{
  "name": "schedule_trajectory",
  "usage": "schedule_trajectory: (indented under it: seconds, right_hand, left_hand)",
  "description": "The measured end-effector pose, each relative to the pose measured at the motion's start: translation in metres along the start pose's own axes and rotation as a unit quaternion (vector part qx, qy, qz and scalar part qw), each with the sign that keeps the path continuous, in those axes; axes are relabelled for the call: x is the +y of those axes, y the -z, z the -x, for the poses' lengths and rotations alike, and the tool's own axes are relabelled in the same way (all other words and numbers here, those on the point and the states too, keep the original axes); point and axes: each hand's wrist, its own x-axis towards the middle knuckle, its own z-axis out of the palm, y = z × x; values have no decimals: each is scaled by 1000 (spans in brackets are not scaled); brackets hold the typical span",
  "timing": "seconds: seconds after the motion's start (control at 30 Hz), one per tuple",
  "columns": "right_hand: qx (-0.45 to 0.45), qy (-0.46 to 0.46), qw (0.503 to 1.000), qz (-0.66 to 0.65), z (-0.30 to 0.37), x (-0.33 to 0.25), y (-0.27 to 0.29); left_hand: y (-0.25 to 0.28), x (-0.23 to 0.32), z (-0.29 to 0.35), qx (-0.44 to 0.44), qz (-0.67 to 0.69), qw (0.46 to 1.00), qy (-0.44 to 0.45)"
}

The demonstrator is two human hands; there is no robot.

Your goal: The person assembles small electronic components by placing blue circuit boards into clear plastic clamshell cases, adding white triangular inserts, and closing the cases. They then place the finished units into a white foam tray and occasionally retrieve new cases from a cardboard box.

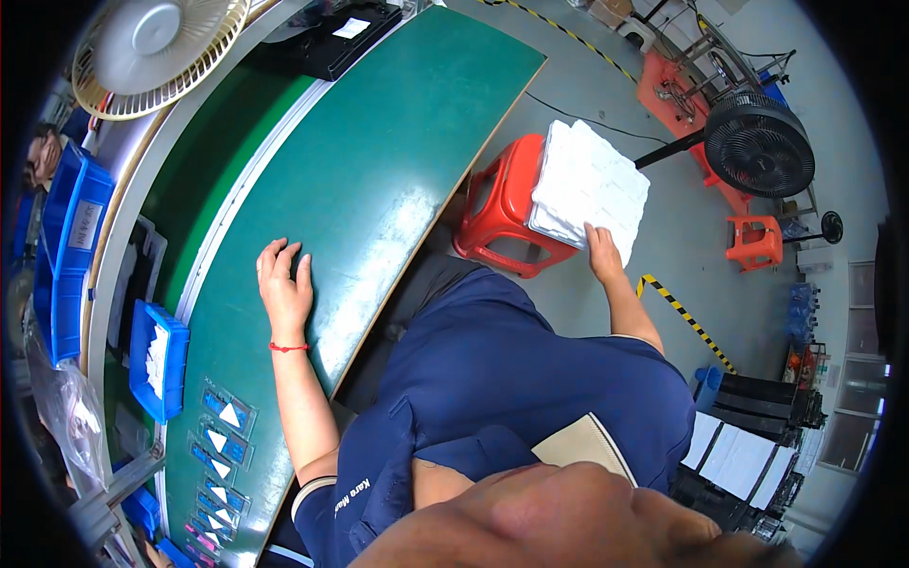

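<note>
My left hand (285,287) lies on the green tabletop (379,170), its fingers a little bent and apart, holding nothing. A red cord circles that wrist. Off to the right, a red plastic stool (516,185) carries a stack of white, wrinkled sheets (587,175). My right hand (604,254) reaches to the near edge of this stack. Its fingers are drawn together on a white sheet there; how firmly they grip it does not show. Several small clear packets with blue and white pieces (227,414) lie in a row at the table's near left end.
Beyond the table's left side are a blue bin of white pieces (161,364), larger blue bins (76,237) and a pale fan (156,38). A black fan (757,145) stands past the stool. Another red stool (755,242) and yellow-black floor tape (686,322) lie right.
</note>
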Motion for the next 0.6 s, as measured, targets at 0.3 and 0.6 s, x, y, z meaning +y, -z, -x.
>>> schedule_trajectory:
  seconds: [0.3, 0.6]
  right_hand:
    - [-97, -125, 987, -20, -4, -10, -5]
    - [-113, -100, 986, -64, 1, 10, -17]
  left_hand:
    - [1, -2, 1, -15, -4, 1000, 4]
    - [1, -3, 1, -21, -3, 1000, 3]
